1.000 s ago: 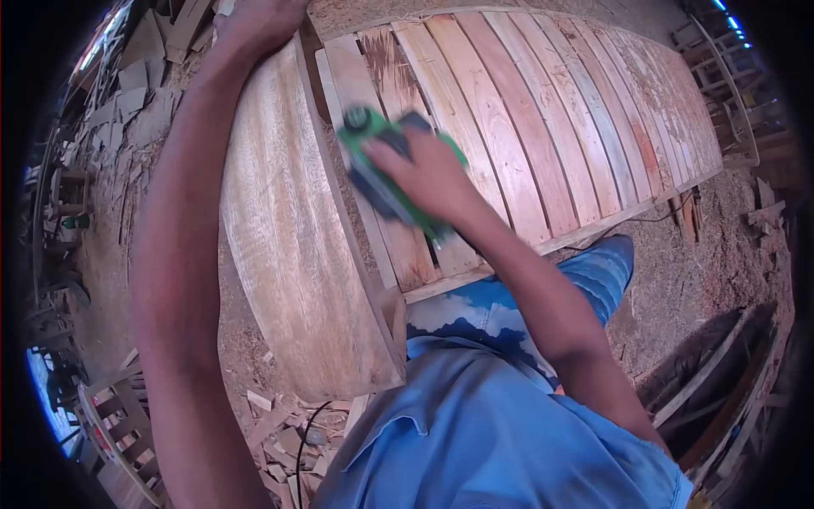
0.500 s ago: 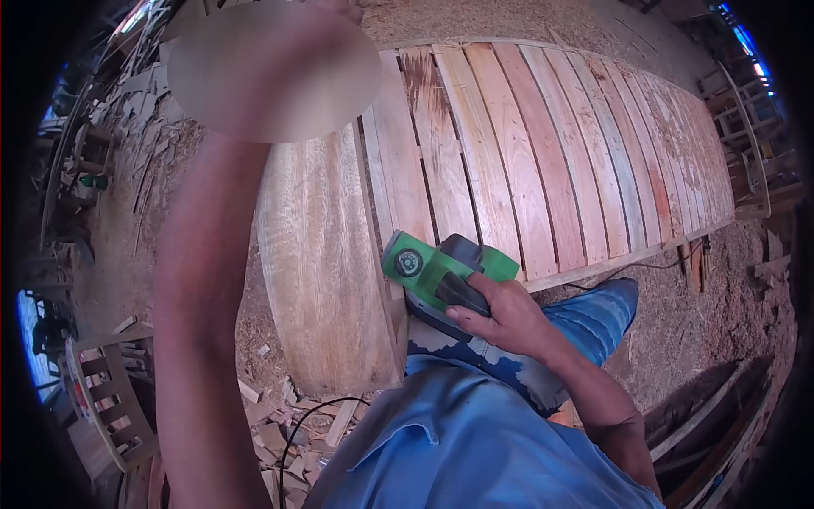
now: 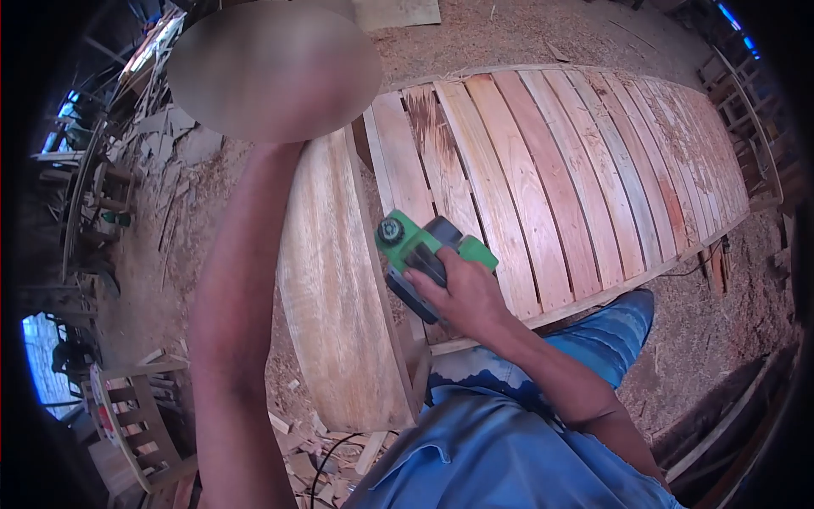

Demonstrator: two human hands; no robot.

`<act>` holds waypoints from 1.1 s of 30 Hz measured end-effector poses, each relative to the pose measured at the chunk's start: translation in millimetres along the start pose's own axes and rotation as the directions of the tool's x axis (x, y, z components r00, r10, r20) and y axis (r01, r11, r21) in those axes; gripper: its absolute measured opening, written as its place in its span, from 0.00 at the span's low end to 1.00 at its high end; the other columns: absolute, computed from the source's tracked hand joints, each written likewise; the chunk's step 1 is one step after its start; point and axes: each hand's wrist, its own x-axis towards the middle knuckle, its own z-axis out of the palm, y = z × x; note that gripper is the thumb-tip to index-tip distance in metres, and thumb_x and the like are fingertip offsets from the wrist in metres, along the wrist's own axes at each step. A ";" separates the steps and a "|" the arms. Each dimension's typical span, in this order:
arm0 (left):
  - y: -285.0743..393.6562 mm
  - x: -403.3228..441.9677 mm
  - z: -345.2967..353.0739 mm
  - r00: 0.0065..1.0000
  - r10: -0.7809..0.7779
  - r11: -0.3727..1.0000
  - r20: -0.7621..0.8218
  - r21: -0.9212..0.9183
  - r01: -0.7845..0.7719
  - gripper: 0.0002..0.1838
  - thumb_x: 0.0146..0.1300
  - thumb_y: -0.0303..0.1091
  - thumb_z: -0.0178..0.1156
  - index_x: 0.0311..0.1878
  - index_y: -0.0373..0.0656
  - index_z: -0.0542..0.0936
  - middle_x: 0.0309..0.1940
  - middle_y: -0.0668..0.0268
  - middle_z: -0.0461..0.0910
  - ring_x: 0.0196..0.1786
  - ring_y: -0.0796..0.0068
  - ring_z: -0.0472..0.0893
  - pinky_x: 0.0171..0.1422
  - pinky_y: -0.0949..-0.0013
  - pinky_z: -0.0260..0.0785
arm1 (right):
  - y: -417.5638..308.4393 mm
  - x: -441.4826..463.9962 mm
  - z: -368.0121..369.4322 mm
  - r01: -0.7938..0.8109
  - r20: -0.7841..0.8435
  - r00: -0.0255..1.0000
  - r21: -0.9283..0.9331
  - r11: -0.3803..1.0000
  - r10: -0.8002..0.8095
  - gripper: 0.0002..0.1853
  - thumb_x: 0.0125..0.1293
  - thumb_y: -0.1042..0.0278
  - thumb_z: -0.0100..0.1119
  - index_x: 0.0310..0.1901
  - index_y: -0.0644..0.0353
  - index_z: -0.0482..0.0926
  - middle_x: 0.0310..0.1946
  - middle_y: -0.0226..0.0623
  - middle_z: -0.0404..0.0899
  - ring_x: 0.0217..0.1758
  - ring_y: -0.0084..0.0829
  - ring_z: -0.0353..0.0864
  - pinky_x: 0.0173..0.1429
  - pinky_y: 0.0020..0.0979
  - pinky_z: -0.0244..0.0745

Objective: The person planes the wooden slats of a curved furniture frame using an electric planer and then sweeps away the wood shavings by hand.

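My right hand [image 3: 466,293] is wrapped around the handle of a green and black electric planer [image 3: 407,227]. The planer is over the near left corner of a slatted wooden panel [image 3: 530,182], beside the edge of a wide pale board [image 3: 326,288]. Whether its base touches wood cannot be made out. My left forearm [image 3: 242,271] stretches up along the board's left side toward its far end. A blurred oval covers my left hand, so its fingers and anything in them are hidden.
Wood scraps [image 3: 297,462] and a black cord [image 3: 320,467] lie on the floor at the near end of the board. A slatted wooden piece [image 3: 140,424] stands at lower left. Shavings cover the ground [image 3: 678,348] and the panel's far right end.
My right hand has moved the planer slightly left and up, turning it a little. My left forearm has shifted right. The camera view has also shifted, showing more ground beyond the panel.
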 end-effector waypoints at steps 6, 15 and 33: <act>-3.7 2.7 9.8 0.999 0.000 1.000 -0.043 -0.009 -0.001 0.35 0.78 0.48 0.53 0.82 0.42 0.70 0.86 0.47 0.67 0.89 0.41 0.64 0.87 0.16 0.50 | -20.1 98.0 7.6 0.052 -0.154 0.987 0.073 0.996 -0.041 0.36 0.80 0.36 0.64 0.51 0.74 0.84 0.37 0.67 0.89 0.45 0.65 0.92 0.53 0.58 0.85; -4.0 6.2 3.8 1.000 -0.014 1.000 0.023 0.001 0.014 0.37 0.77 0.48 0.53 0.85 0.44 0.68 0.88 0.47 0.65 0.90 0.39 0.63 0.87 0.16 0.49 | -45.7 237.3 8.1 0.124 -0.389 0.917 0.071 0.990 -0.087 0.39 0.79 0.35 0.62 0.45 0.77 0.90 0.44 0.72 0.89 0.52 0.65 0.93 0.58 0.56 0.86; -3.3 5.3 1.2 0.995 -0.014 1.000 0.102 0.003 0.013 0.41 0.78 0.48 0.52 0.91 0.45 0.61 0.92 0.46 0.56 0.94 0.40 0.55 0.91 0.18 0.43 | 26.9 -91.2 17.3 -0.196 -0.283 0.923 0.236 0.952 0.260 0.27 0.78 0.49 0.74 0.56 0.71 0.81 0.37 0.59 0.89 0.41 0.59 0.93 0.46 0.50 0.84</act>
